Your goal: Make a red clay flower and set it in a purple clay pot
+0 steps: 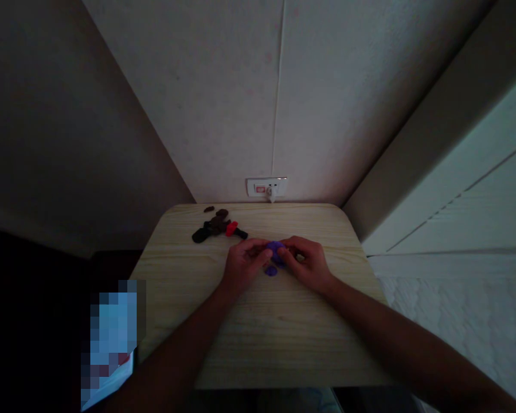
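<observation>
Both my hands meet over the middle of a small light wooden table (258, 338). My left hand (243, 265) and my right hand (307, 263) pinch a purple lump (276, 248) between their fingertips, just above the tabletop. A smaller purple piece (270, 271) lies on the wood right below them. The fingers of both hands are curled in around the lump.
Dark brown and black pieces with one red piece (231, 228) lie in a cluster (215, 226) at the table's far left. A wall socket (266, 187) with a plug sits behind the table. Walls close in left and right; a lit screen (112, 338) glows at the lower left.
</observation>
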A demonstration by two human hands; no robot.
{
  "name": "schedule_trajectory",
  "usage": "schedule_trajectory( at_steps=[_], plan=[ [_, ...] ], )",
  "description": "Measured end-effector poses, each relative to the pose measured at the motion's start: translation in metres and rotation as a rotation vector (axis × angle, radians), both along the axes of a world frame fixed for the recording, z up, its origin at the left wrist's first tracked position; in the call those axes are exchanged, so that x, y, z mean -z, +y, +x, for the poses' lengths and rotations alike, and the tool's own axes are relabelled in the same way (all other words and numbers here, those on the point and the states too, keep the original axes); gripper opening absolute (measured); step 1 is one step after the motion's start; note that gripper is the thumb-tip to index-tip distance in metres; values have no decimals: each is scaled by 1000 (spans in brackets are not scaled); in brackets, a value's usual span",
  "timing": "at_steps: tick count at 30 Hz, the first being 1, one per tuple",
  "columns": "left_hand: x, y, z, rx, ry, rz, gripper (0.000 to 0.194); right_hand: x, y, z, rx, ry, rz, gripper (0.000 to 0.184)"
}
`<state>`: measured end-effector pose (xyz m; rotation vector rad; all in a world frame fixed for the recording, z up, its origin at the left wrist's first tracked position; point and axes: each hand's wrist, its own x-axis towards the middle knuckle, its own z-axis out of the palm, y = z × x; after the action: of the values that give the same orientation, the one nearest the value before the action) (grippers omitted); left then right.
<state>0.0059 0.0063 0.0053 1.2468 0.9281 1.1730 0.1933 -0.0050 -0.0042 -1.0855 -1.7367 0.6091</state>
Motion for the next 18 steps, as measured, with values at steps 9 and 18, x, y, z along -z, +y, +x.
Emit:
schedule_trajectory(
  at_steps=[9,18],
  plan=[
    [14,3,7,59,-40,-29,32,4,2,4,44,20,-61,35],
    [17,6,10,52,-84,-14,28,8,2,5,63,-25,-55,32]
  ],
)
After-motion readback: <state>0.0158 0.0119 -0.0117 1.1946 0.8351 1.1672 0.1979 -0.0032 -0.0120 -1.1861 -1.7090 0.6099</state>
